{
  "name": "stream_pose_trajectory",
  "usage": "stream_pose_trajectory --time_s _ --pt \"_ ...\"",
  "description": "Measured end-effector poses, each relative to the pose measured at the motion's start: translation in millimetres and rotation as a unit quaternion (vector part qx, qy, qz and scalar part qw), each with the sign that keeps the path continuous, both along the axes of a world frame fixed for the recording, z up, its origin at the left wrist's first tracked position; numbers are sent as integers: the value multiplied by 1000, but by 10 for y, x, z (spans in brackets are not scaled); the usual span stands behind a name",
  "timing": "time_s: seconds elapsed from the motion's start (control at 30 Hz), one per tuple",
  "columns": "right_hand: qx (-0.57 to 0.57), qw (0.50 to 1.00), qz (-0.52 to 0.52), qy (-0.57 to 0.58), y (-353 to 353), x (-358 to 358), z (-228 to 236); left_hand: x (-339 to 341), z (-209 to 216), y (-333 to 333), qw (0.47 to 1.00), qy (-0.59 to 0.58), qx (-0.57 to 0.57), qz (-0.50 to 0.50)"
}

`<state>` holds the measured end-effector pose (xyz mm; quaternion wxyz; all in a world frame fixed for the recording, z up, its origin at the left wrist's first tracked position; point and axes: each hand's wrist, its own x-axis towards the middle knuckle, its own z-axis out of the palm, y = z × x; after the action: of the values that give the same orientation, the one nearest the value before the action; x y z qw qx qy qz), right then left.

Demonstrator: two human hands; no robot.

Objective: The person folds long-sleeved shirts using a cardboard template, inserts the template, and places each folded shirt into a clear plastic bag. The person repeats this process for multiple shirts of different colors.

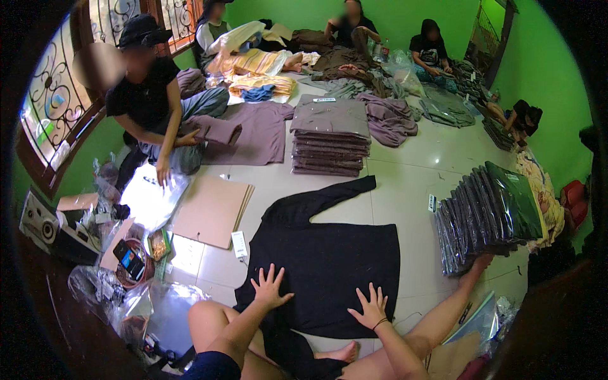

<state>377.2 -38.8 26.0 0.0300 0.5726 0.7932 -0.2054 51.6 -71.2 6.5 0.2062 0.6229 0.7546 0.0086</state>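
Note:
A black long-sleeved shirt (335, 259) lies spread on the tiled floor between my legs. One sleeve stretches out on the far side, and the other falls toward me. My left hand (269, 288) rests flat with fingers spread near the shirt's left end, by the shoulder. On the right, my right hand (370, 308) also lies spread, touching the cloth close to its near lower edge. A white tag (239, 245) on a string sits beside the collar. Neither hand grips the fabric.
Brown cardboard sheets (212, 212) and clear plastic bags (152, 196) lie to the left, near a phone (129, 260) on a basket. Bagged garments stand in a stack (329, 139) ahead and a leaning row (478, 212) at right. A co-worker (152, 101) handles mauve cloth; other people sit behind.

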Motion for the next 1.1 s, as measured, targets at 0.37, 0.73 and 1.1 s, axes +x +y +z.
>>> stream_pose_trajectory --time_s 0.37,0.73,1.1 --pt "-30 985 -155 -74 847 -357 -161 40 63 867 996 12 -74 40" --pt "131 975 -121 132 629 81 -194 -161 -20 513 977 -97 183 -49" --pt "258 868 -367 214 -947 1527 -45 -150 109 -625 988 15 -84 -126"
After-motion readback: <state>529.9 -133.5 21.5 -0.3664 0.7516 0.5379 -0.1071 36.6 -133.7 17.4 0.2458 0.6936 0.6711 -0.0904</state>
